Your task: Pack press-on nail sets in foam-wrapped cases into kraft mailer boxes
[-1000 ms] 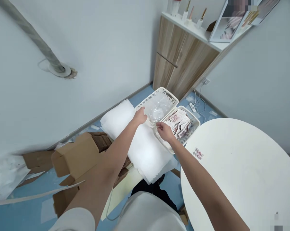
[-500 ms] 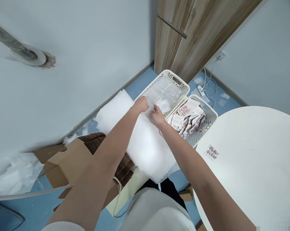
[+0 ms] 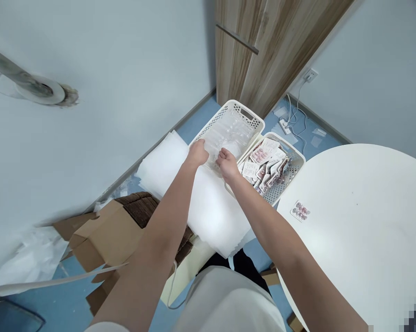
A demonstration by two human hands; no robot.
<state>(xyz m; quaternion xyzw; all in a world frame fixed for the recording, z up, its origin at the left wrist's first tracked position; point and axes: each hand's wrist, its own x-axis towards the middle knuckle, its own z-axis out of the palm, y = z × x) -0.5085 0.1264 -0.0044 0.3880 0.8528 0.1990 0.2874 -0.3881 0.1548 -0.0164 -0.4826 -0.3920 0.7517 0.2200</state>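
My left hand [image 3: 198, 153] is closed at the near left end of a white perforated basket [image 3: 216, 110]. Clear plastic packaging [image 3: 233, 131] fills much of this basket. Close by on the right, my right hand [image 3: 227, 165] has its fingers curled together over the basket's near end. Whatever either hand pinches is see-through or hidden, so I cannot make it out. Beside the right wrist, a second white basket [image 3: 299, 161] holds several cards [image 3: 265, 152] with pink, glossy pieces on them. Under my forearms lies a stack of white foam sheets [image 3: 211, 207].
A round white table [image 3: 353, 221] stands at the right, bearing one card of pink pieces [image 3: 300, 211]. Folded cardboard boxes [image 3: 107, 230] are at the left. A wooden cabinet [image 3: 249, 69] rises behind the baskets. A power strip [image 3: 284, 126] with cables lies on the blue floor.
My right hand's fingers have curled in more, and the raised thumb has come down. Both hands stay at the basket's near end. The whole view has shifted slightly.
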